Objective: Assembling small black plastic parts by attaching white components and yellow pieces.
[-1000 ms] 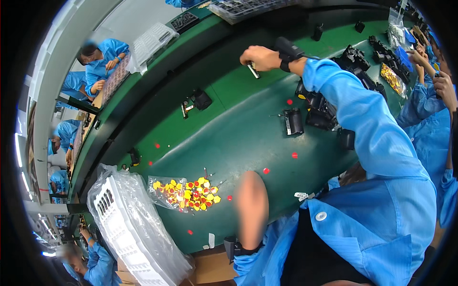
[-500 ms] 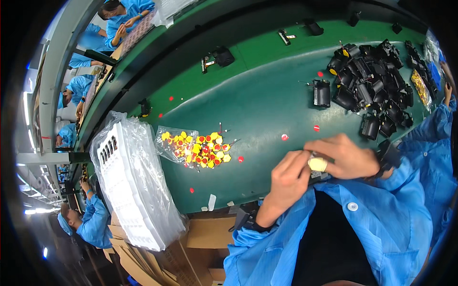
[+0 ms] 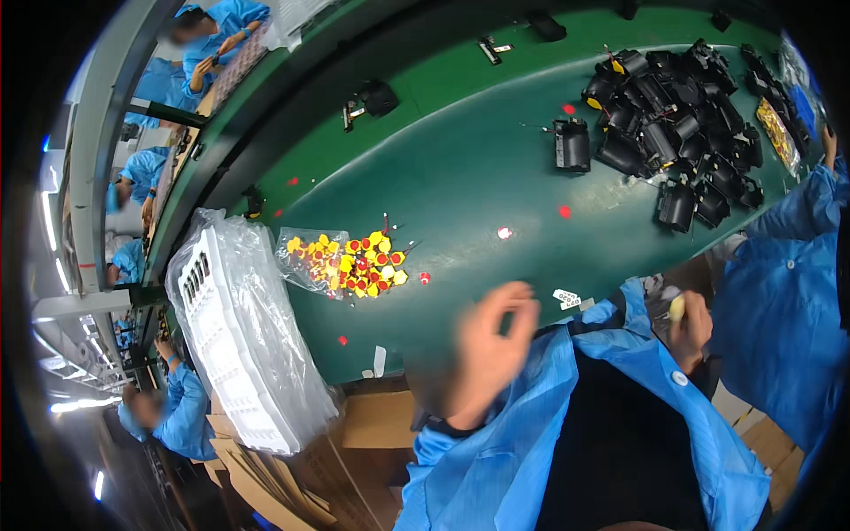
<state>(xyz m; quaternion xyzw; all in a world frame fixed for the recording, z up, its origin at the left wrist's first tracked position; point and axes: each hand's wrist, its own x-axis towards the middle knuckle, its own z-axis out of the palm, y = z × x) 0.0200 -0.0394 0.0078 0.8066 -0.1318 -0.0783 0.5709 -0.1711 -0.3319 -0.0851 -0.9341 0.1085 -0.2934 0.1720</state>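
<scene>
Right hand [image 3: 694, 331] pinches a small yellow piece [image 3: 677, 308] beyond the near edge of the desk [image 3: 452, 190]; a slackened pinch could let it fall clear. Left hand [image 3: 492, 354] is blurred, fingers curled; whether it grips anything cannot be told.

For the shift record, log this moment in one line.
left hand: blurred, nothing seen held | right hand: holding yellow piece | green table: black plastic parts, yellow-and-red pieces

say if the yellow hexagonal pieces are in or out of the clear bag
Both: some yellow hexagonal pieces lie loose, while others show through the clear bag beside them.
</scene>
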